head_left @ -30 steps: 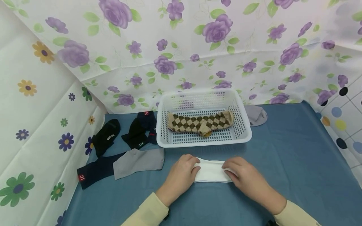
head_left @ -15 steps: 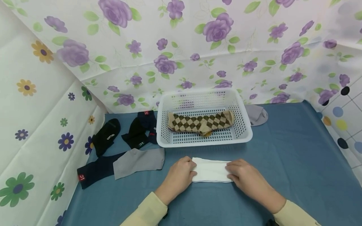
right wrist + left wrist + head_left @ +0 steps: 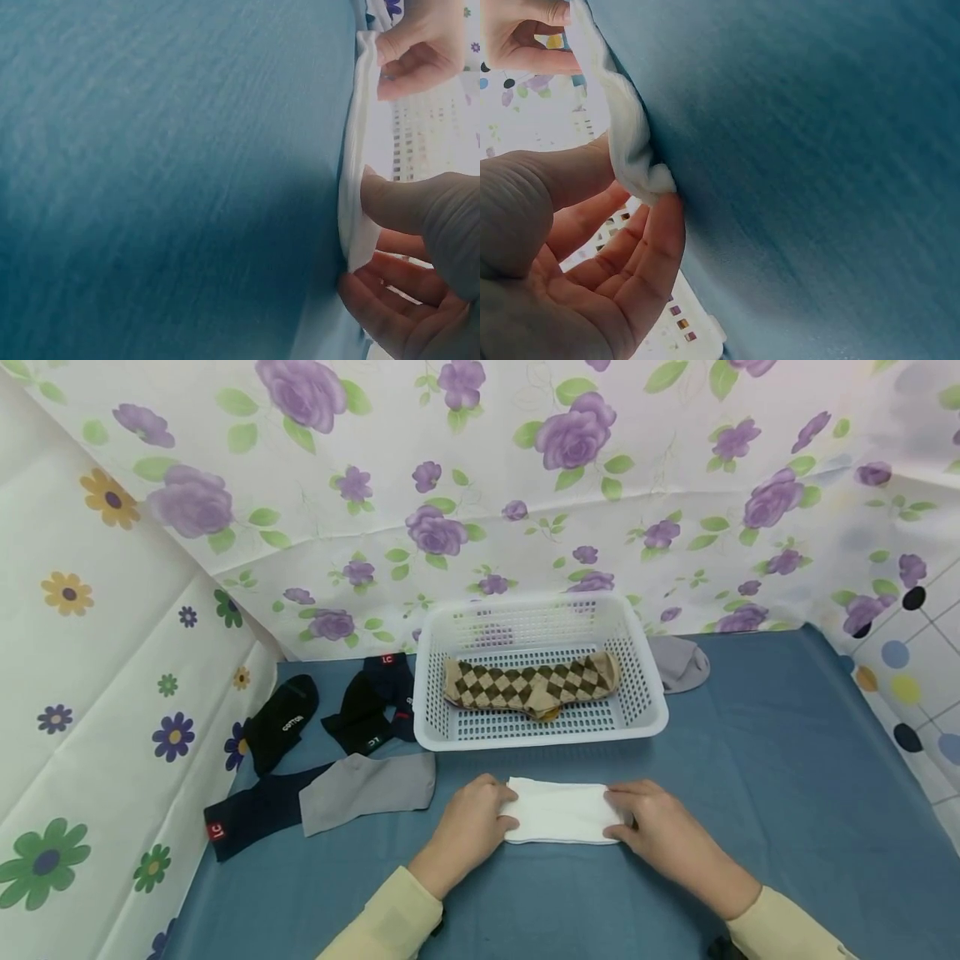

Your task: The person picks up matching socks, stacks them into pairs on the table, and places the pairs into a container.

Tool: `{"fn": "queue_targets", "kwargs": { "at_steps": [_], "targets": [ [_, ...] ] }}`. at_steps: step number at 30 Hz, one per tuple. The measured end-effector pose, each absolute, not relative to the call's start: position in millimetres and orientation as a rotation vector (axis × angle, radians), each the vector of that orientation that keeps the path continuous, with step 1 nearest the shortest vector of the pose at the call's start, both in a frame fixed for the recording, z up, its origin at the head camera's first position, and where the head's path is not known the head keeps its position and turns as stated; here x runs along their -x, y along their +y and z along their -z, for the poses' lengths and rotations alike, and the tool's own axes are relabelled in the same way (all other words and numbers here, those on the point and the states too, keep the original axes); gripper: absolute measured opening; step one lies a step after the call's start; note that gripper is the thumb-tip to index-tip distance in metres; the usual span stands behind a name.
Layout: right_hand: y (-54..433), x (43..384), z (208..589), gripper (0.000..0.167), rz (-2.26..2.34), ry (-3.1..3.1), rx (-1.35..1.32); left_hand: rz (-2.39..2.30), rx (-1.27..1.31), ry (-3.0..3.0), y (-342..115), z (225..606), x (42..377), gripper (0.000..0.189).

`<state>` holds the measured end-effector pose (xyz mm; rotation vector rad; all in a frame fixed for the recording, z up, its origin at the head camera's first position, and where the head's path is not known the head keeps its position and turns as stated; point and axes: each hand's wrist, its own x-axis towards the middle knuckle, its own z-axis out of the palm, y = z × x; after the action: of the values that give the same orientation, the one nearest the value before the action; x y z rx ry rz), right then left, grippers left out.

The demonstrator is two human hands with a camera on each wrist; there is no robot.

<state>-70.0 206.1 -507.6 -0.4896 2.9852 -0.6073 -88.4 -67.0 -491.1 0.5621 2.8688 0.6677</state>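
Observation:
A folded white sock (image 3: 562, 812) lies flat on the blue cloth in front of the basket. At its left end my left hand (image 3: 468, 827) holds the edge between thumb and fingers. My right hand (image 3: 663, 831) holds the opposite end the same way. The left wrist view shows the left thumb and fingers on either side of the sock's rumpled end (image 3: 634, 135). Seen from the right wrist, the right thumb (image 3: 397, 202) rests on the sock's upper side, with a finger at its lower corner. Some fingertips are hidden behind the fabric.
A white plastic basket (image 3: 540, 745) with a checkered pair of socks (image 3: 532, 687) stands behind. Left lie black socks (image 3: 285, 718), a navy sock (image 3: 258, 810) and a grey sock (image 3: 371, 789). Another grey sock (image 3: 678, 664) lies right of the basket. Floral sheets (image 3: 300, 527) border the surface.
The hands have moved slightly apart, the left one leftward and the right one rightward, towards the sock's ends. More of the white sock shows between them. The basket and other socks stay put.

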Motion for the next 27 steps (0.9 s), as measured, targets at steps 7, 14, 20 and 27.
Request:
{"fn": "queue_targets", "kwargs": {
  "at_steps": [7,14,20,27],
  "targets": [
    [206,73,507,0.052,0.637,2.948,0.425,-0.815,-0.477,2.815,-68,491,94,0.026],
    [209,75,504,0.043,0.753,2.93,0.363,-0.955,-0.264,2.747,-68,492,102,0.034],
    [208,80,503,0.038,0.739,2.903,0.309,-0.969,-0.195,2.728,-64,489,107,0.035],
    [205,82,501,0.037,0.718,2.909,0.253,-0.977,-0.154,2.701,-63,490,112,0.035]
  ]
}}
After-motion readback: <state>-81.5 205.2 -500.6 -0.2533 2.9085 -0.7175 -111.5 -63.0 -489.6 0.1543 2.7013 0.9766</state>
